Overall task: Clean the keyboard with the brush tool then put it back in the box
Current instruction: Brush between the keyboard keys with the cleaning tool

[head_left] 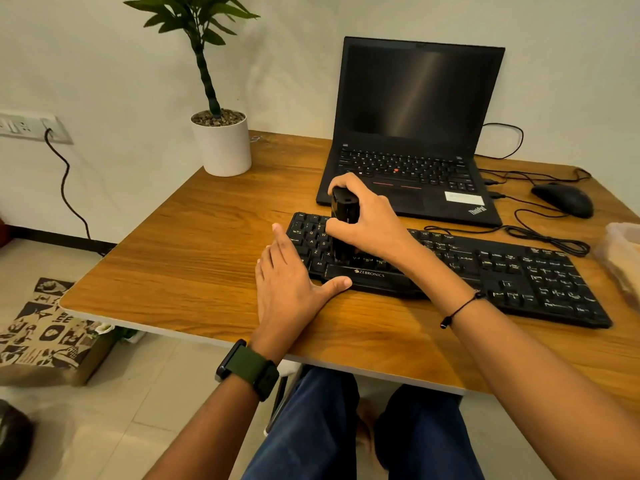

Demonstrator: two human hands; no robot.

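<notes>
On the wooden desk (194, 244): one black keyboard (491, 271), lying along the near edge, cable trailing to the right. Right hand (367, 216): fingers curled round a black brush tool (343, 216), held upright with its lower end down on the keys at the keyboard's left half. Left hand (291, 282): fingers straight, flat on the desk against the keyboard's left end, thumb along its front edge; green-strapped watch (249, 368) on the wrist. Behind the keyboard: open black laptop (415, 133), screen dark. Far right: black mouse (562, 199), corded. Far left corner: potted plant (221, 140) in white pot. Right edge: a pale container (623, 254), blurred, contents not discernible.
</notes>
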